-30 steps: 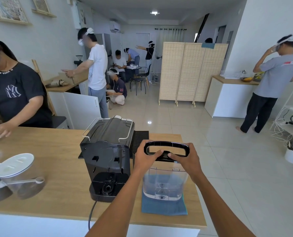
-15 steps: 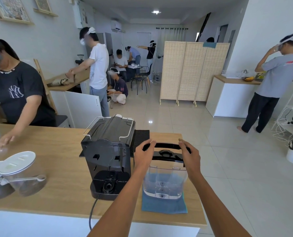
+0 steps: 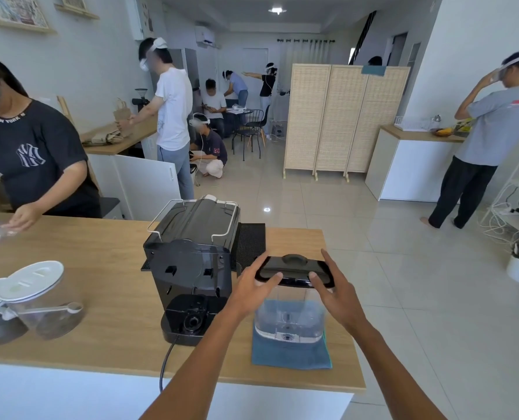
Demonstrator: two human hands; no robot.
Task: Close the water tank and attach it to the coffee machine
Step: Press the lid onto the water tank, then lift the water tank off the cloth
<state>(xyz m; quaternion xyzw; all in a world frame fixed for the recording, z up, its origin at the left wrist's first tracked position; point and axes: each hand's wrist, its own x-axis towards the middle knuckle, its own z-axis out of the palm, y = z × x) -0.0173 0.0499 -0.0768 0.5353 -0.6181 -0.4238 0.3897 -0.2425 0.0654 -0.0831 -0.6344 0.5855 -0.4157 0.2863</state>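
A clear water tank (image 3: 290, 321) stands upright on a blue cloth (image 3: 291, 354) near the counter's right front. Its black lid (image 3: 294, 269) lies flat on the tank's top. My left hand (image 3: 253, 284) touches the lid's left end with spread fingers. My right hand (image 3: 335, 287) touches the lid's right end the same way. Neither hand is closed around anything. The black coffee machine (image 3: 191, 262) stands just left of the tank with its back toward me, and its empty tank base (image 3: 191, 321) faces the front.
Two lidded jars (image 3: 37, 301) stand at the counter's left. A black mat (image 3: 250, 245) lies behind the machine, and the power cord (image 3: 165, 363) hangs over the front edge. A person in a black shirt (image 3: 34, 159) works at the far left. The wooden counter (image 3: 100, 268) ends just right of the tank.
The lid stood raised on edge in both hands a second ago. It has swung down flat onto the tank, and my fingers have spread apart over its ends.
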